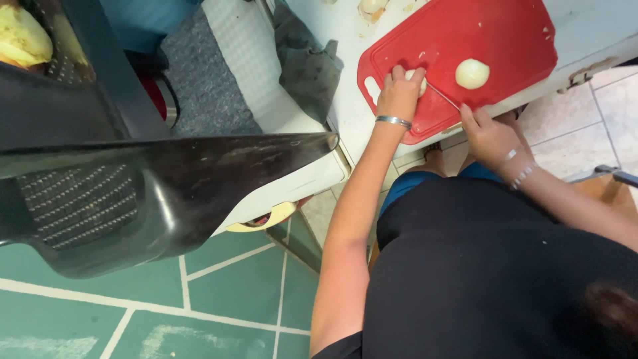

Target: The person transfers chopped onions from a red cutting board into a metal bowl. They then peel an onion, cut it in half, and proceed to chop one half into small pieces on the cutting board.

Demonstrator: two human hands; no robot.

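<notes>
Pressing down on a pale onion piece (419, 81), the left hand (400, 93) sits on the red board (505, 30), its fingers curled over the piece so that its grip is closed on it; only a small part of the piece shows between the fingertips. A metal bangle (393, 121) rings that wrist. The right hand (488, 136) is at the near edge of the board, closed round the handle of a knife (442, 96) whose thin blade runs up toward the left hand and ends just beside the held piece. Beaded bracelets (517, 169) circle the right wrist. A second, whole peeled onion (472, 73) lies on the board to the right of the blade, apart from both hands. The board rests on a white worktop (345, 40), slightly over its front edge. More pale scraps (371, 8) lie on the worktop beyond the board's far left corner. A grey cloth (307, 63) hangs over the worktop's left edge. On the left a black plastic crate (133, 193) fills the foreground, above a green tiled floor (219, 292).
</notes>
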